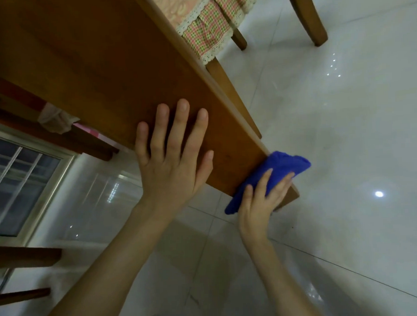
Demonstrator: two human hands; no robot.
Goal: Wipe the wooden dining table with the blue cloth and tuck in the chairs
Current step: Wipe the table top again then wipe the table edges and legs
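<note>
**While the left grip braces, the cloth sits at the desk's near corner**

Pressed under the right grip (258, 203), the cloth (286, 162) sits on the near corner of the desk (89, 67), bunched and hanging over the edge above the floor (346, 126). That grip's fingers (267, 179) lie spread and fairly straight on top of it, pressing rather than clutching; the thumb is hidden. From the palm, the cloth lies at about 1 o'clock.

The left grip (171, 164) rests flat and released on the bare top, near the cloth at its 9 o'clock, fingers pointing to 12.

The desk's long edge runs from the cloth up toward 11 o'clock, and nearly all the top lies along that line and toward 10. I judge the next stroke must carry the cloth off the corner toward 11, and the right grip is the nearer one.

A chair (311, 12) with a checked cushion (203, 30) stands at 12 o'clock against that edge. I cannot tell whether it is fully tucked in.
</note>
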